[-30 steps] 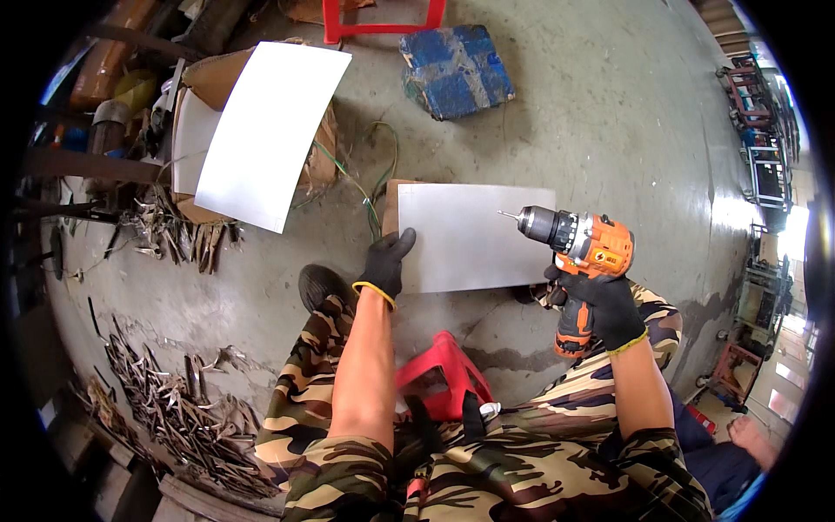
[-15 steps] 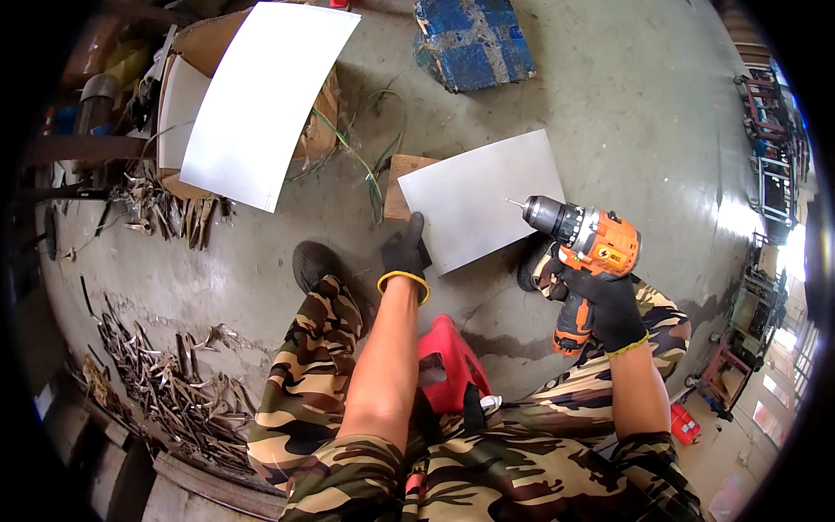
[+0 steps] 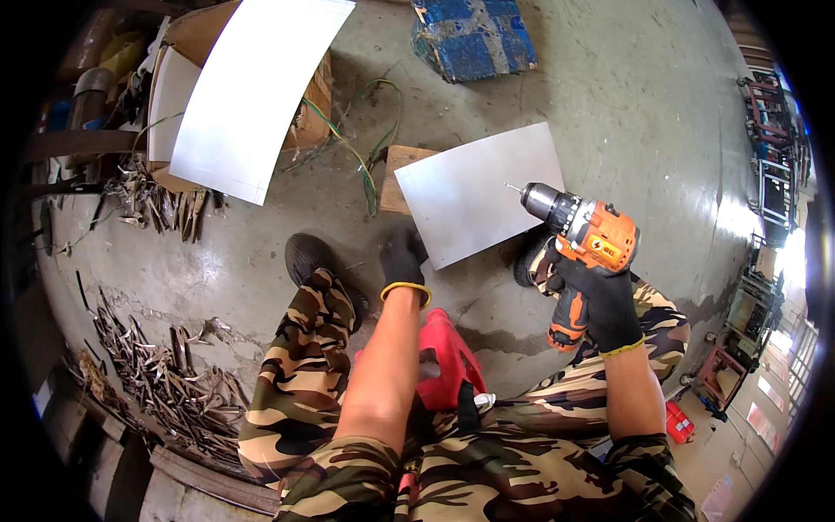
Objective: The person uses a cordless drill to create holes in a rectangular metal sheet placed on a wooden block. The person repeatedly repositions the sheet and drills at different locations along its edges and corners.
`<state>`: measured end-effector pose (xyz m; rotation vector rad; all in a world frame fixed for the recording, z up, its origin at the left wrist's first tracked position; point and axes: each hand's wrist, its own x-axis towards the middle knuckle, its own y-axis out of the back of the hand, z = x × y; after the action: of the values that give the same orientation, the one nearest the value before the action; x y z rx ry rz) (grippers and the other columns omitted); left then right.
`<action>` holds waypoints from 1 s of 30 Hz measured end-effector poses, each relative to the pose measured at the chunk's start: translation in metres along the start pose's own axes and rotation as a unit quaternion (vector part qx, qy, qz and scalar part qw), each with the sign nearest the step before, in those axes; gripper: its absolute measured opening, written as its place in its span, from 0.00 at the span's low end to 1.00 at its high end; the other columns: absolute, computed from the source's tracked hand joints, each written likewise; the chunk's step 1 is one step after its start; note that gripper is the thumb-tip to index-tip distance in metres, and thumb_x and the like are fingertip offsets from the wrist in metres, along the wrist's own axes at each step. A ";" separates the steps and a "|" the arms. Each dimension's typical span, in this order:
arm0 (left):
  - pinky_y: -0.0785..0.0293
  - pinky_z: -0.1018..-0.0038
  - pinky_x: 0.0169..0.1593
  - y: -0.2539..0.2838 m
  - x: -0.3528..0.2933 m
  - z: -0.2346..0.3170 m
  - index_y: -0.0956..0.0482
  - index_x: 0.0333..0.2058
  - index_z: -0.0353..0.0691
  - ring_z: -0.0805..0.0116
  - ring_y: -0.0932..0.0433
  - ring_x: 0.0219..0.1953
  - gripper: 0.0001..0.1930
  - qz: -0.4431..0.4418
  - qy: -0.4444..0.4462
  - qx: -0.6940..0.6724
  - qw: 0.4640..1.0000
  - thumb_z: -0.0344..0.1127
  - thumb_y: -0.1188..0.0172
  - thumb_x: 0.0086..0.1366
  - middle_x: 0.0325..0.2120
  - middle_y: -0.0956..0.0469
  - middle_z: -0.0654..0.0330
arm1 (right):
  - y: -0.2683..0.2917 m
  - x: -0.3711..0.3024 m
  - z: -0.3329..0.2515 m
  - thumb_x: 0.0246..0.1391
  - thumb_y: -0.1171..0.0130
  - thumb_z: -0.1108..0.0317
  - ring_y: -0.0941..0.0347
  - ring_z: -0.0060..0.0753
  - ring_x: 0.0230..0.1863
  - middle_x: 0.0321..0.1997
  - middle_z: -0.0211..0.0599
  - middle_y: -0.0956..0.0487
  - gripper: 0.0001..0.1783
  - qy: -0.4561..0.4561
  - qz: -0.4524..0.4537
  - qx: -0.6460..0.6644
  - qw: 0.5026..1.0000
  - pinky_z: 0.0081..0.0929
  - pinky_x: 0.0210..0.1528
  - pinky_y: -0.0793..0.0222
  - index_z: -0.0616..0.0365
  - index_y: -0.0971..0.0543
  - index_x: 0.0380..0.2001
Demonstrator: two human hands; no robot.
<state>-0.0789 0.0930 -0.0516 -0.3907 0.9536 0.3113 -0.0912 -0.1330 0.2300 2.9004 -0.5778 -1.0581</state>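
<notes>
A grey rectangular metal sheet (image 3: 483, 196) lies tilted in front of me, its left end over a wooden block (image 3: 403, 198). My left hand (image 3: 404, 257), in a black glove with a yellow cuff, is closed at the sheet's lower left edge; its fingertips are partly hidden. An orange and black cordless drill (image 3: 600, 237) is in my right hand (image 3: 613, 304), gloved the same way, with fingers wrapped round the handle. Its thin bit points left, above the right part of the sheet, and I cannot tell whether it touches.
More white sheets (image 3: 257, 96) rest on a cardboard box (image 3: 196, 39) at the far left. Green-yellow wire (image 3: 352, 157) lies beside it. A blue taped block (image 3: 474, 39) stands ahead. Metal scraps (image 3: 165, 378) cover the floor at left. A red stool (image 3: 444, 357) is between my legs.
My left thumb, raised beside the sheet before, is now lowered and hardly shows. The whole view has shifted slightly. The drill stays in my right hand, at nearly the same place over the sheet.
</notes>
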 end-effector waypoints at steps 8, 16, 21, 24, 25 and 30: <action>0.21 0.64 0.43 0.005 0.009 0.002 0.17 0.46 0.38 0.62 0.16 0.39 0.18 -0.081 0.068 -0.095 0.990 0.46 0.42 0.69 0.39 0.15 0.57 | -0.004 0.000 -0.005 0.55 0.37 0.77 0.20 0.27 0.31 0.35 0.37 0.18 0.13 0.018 0.041 -0.021 0.999 0.25 0.34 0.22 0.65 0.22 0.45; 0.22 0.60 0.53 0.012 0.006 0.010 0.22 0.56 0.35 0.56 0.20 0.52 0.20 -0.027 0.068 -0.010 0.997 0.40 0.46 0.71 0.50 0.18 0.54 | 0.006 -0.003 -0.009 0.52 0.30 0.76 0.18 0.22 0.39 0.43 0.34 0.14 0.20 -0.014 0.056 -0.028 0.998 0.22 0.41 0.22 0.65 0.17 0.49; 0.22 0.62 0.53 0.034 0.009 0.006 0.24 0.59 0.37 0.56 0.20 0.51 0.21 -0.016 0.104 -0.069 0.992 0.39 0.43 0.71 0.51 0.19 0.52 | -0.001 -0.004 -0.015 0.53 0.28 0.74 0.24 0.17 0.31 0.35 0.28 0.17 0.14 -0.009 0.070 -0.022 0.997 0.20 0.34 0.27 0.63 0.17 0.44; 0.22 0.63 0.52 0.038 0.011 0.013 0.22 0.56 0.40 0.60 0.20 0.50 0.19 -0.118 0.142 -0.103 0.977 0.41 0.42 0.72 0.50 0.18 0.54 | -0.003 -0.004 -0.018 0.54 0.28 0.74 0.25 0.18 0.29 0.32 0.29 0.18 0.14 -0.012 0.074 -0.011 0.997 0.20 0.31 0.29 0.64 0.17 0.43; 0.22 0.64 0.51 0.034 0.012 0.013 0.21 0.55 0.41 0.61 0.19 0.48 0.18 -0.133 0.136 -0.078 0.979 0.42 0.40 0.71 0.49 0.18 0.55 | -0.002 -0.004 -0.018 0.54 0.28 0.73 0.25 0.18 0.29 0.32 0.29 0.18 0.14 -0.012 0.072 -0.011 0.997 0.20 0.30 0.29 0.64 0.17 0.44; 0.20 0.66 0.44 0.012 0.013 0.011 0.18 0.47 0.41 0.65 0.17 0.39 0.16 -0.124 0.074 0.063 0.987 0.43 0.30 0.66 0.41 0.16 0.59 | -0.005 -0.006 -0.020 0.54 0.29 0.73 0.23 0.21 0.28 0.33 0.32 0.17 0.14 -0.015 0.052 0.015 0.998 0.22 0.29 0.28 0.65 0.17 0.44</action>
<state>-0.0692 0.1093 -0.0588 -0.4154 1.0522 -0.0060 -0.0815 -0.1284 0.2483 2.8481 -0.7440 -1.0919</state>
